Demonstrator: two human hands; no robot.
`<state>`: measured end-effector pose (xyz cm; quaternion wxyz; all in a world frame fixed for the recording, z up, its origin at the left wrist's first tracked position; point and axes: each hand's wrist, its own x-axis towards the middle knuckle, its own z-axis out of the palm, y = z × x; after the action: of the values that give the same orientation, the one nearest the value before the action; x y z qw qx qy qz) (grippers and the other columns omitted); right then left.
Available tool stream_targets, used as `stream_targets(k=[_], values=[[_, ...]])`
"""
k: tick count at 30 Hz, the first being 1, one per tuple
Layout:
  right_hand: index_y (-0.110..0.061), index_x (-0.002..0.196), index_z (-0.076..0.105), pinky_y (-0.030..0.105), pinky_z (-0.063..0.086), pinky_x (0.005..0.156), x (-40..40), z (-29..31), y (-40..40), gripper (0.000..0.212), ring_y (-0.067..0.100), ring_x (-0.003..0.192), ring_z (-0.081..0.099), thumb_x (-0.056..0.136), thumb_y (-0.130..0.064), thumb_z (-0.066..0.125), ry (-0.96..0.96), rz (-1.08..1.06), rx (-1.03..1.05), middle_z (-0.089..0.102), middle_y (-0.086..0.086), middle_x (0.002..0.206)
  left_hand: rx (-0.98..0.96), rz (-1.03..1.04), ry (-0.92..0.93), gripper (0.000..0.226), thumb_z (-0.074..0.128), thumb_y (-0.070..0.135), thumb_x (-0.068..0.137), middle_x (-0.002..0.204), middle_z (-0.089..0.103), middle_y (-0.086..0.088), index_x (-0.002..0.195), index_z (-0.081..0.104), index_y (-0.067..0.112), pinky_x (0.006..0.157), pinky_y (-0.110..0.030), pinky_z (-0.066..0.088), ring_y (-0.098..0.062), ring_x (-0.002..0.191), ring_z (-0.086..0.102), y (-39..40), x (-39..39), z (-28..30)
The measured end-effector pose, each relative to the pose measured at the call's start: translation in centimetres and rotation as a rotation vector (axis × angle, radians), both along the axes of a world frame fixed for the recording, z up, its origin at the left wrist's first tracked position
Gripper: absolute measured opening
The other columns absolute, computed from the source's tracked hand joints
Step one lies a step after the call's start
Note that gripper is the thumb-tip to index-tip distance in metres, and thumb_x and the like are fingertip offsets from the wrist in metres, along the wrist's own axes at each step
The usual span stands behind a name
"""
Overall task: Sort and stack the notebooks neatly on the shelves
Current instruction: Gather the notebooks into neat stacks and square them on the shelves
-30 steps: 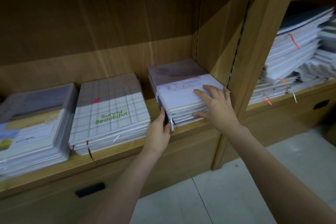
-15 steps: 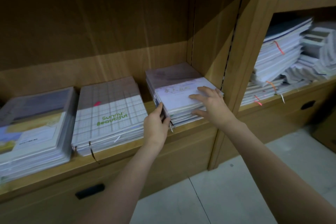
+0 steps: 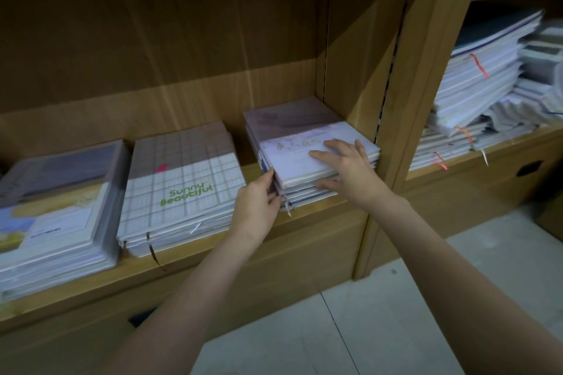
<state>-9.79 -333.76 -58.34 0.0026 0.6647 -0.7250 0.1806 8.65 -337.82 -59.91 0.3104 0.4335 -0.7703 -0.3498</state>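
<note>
1. A dim wooden bookcase stands on a pale tiled floor [image 3: 396, 313]; its lower shelf [image 3: 213, 256] carries three stacks of notebooks side by side, with a drawer front below.
2. The right stack [image 3: 304, 143] sits against the upright panel [image 3: 359, 70] at the end of the bay. The left hand [image 3: 259, 204] is at its front left corner, its fingers [image 3: 268, 179] against the side edges of the notebooks; whether they pinch or only press I cannot tell.
3. The right hand [image 3: 347, 167] lies flat on the top cover, fingers [image 3: 332, 146] straight and spread, thumb along the front edge, holding nothing.
4. The middle stack [image 3: 182, 186], topped by a checked cover with green lettering, and the left stack [image 3: 58, 210] look squared, though loose tags stick out from the middle one.
5. By my reckoning this bay is nearly done: the right stack only needs its edges evened, as some lower notebooks jut out at the front.
6. The neighbouring bay to the right holds a tilted, messy pile [image 3: 487, 76] with slumped papers beside it; that seems the main work left.
</note>
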Motion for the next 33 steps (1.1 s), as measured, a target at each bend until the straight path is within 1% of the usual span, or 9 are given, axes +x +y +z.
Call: stream_targets(k=[3, 6, 9, 13, 16, 19, 23, 30, 33], values=[[-0.023, 0.138, 0.046, 0.031, 0.008, 0.114, -0.5, 0.9, 0.1, 0.061, 0.022, 0.139, 0.026, 0.082, -0.034, 0.068, -0.093, 0.041, 0.026, 0.032, 0.008, 0.149, 0.071, -0.017, 0.048, 0.056, 0.048, -0.013, 0.088, 0.136, 0.050, -0.006, 0.139, 0.039, 0.006, 0.103, -0.018, 0.036, -0.013, 0.124, 0.049, -0.3, 0.7, 0.7], [-0.019, 0.129, 0.057, 0.024, 0.022, 0.107, -0.7, 1.3, 0.2, 0.050, 0.020, 0.133, 0.036, 0.082, -0.029, 0.070, -0.229, 0.054, -0.013, 0.041, 0.007, 0.143, 0.128, 0.022, 0.107, 0.051, 0.054, -0.006, 0.088, 0.136, 0.051, -0.012, 0.137, 0.042, 0.003, 0.103, -0.024, 0.038, -0.017, 0.123, 0.051, -0.6, 0.2, 1.6], [-0.019, 0.127, 0.059, 0.027, 0.026, 0.109, -0.5, 1.0, 0.1, 0.047, 0.023, 0.131, 0.037, 0.082, -0.027, 0.071, -0.212, 0.028, -0.033, 0.043, 0.008, 0.141, 0.126, -0.002, -0.010, 0.056, 0.062, 0.003, 0.087, 0.138, 0.049, -0.010, 0.139, 0.042, 0.008, 0.104, -0.028, 0.039, -0.019, 0.124, 0.051, -1.1, -0.3, 2.3], [-0.017, 0.127, 0.058, 0.031, 0.023, 0.111, 0.2, 0.6, -0.3, 0.047, 0.026, 0.130, 0.037, 0.083, -0.028, 0.069, -0.169, 0.009, -0.072, 0.044, 0.011, 0.140, 0.043, -0.020, -0.196, 0.065, 0.068, 0.010, 0.084, 0.141, 0.046, -0.010, 0.142, 0.038, 0.013, 0.106, -0.039, 0.040, -0.023, 0.127, 0.048, -2.2, -0.2, 2.5], [-0.018, 0.130, 0.055, 0.035, 0.011, 0.115, 0.2, 0.3, -0.4, 0.048, 0.025, 0.133, 0.036, 0.085, -0.030, 0.065, -0.119, -0.002, -0.072, 0.044, 0.011, 0.142, -0.054, -0.027, -0.292, 0.063, 0.063, 0.010, 0.087, 0.135, 0.052, -0.010, 0.143, 0.035, 0.012, 0.104, -0.034, 0.041, -0.023, 0.123, 0.051, -1.9, -0.7, 2.7], [-0.022, 0.133, 0.052, 0.036, 0.002, 0.115, 0.1, 0.0, -0.3, 0.047, 0.023, 0.135, 0.033, 0.088, -0.032, 0.061, -0.066, -0.015, -0.065, 0.042, 0.008, 0.144, -0.196, -0.016, -0.394, 0.056, 0.058, 0.014, 0.091, 0.124, 0.058, -0.011, 0.143, 0.036, 0.013, 0.095, -0.028, 0.041, -0.024, 0.114, 0.054, -1.3, -0.8, 2.8], [-0.021, 0.132, 0.054, 0.035, 0.001, 0.115, 0.2, 0.0, -0.2, 0.048, 0.022, 0.135, 0.034, 0.086, -0.033, 0.063, -0.085, -0.028, -0.088, 0.043, 0.007, 0.143, -0.289, -0.011, -0.428, 0.049, 0.054, 0.016, 0.093, 0.108, 0.063, -0.011, 0.140, 0.040, 0.012, 0.086, -0.030, 0.045, -0.024, 0.100, 0.059, -0.6, -0.6, 3.0], [-0.016, 0.129, 0.056, 0.034, 0.003, 0.115, -0.2, -0.2, -0.3, 0.054, 0.024, 0.135, 0.034, 0.080, -0.033, 0.070, -0.152, -0.006, -0.105, 0.044, 0.011, 0.141, -0.298, -0.018, -0.382, 0.056, 0.051, 0.012, 0.095, 0.114, 0.064, -0.011, 0.146, 0.028, 0.011, 0.090, -0.033, 0.050, -0.023, 0.102, 0.062, -0.2, -0.1, 2.2], [-0.016, 0.130, 0.056, 0.036, 0.003, 0.116, -0.6, -0.4, -0.5, 0.054, 0.026, 0.135, 0.033, 0.080, -0.033, 0.070, -0.139, 0.007, -0.114, 0.043, 0.012, 0.142, -0.226, -0.069, -0.392, 0.067, 0.057, 0.008, 0.090, 0.117, 0.063, -0.014, 0.148, 0.022, 0.013, 0.094, -0.037, 0.049, -0.024, 0.106, 0.061, -0.7, 0.3, 1.4]])
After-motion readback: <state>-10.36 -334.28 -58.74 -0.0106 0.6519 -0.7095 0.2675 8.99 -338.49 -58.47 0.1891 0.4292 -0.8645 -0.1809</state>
